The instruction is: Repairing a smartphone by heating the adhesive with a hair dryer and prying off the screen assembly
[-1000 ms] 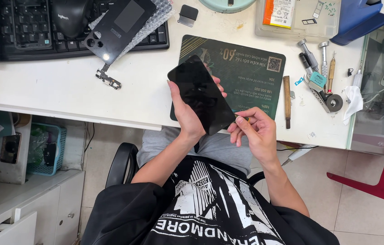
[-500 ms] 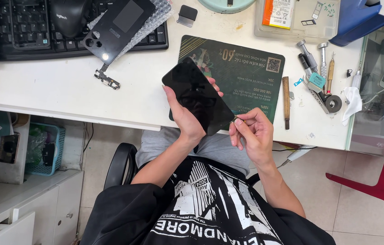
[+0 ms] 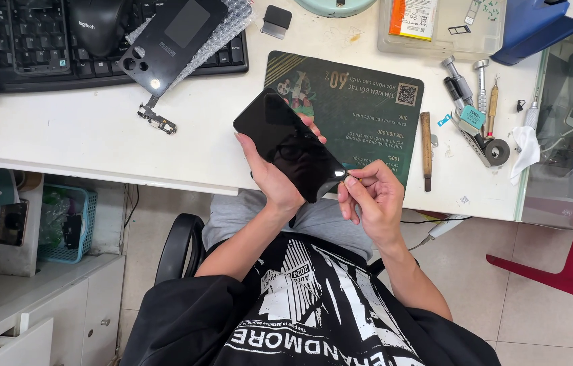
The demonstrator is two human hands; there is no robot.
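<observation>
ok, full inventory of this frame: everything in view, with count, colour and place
phone: 1, black, glossy screen up, held above the desk edge
green mat: 1, dark green, desk centre
phone back cover: 1, black, on bubble wrap over the keyboard
keyboard: 1, black, desk top left
mouse: 1, black, on the keyboard
small circuit part: 1, dark, on the desk below the back cover
hand tools: several, metal and wood, desk right
clear tray: 1, transparent, desk top right
blue basket: 1, under the desk, left
left hand: grips the phone from beneath
right hand: fingers pinched at the phone's lower corner
</observation>
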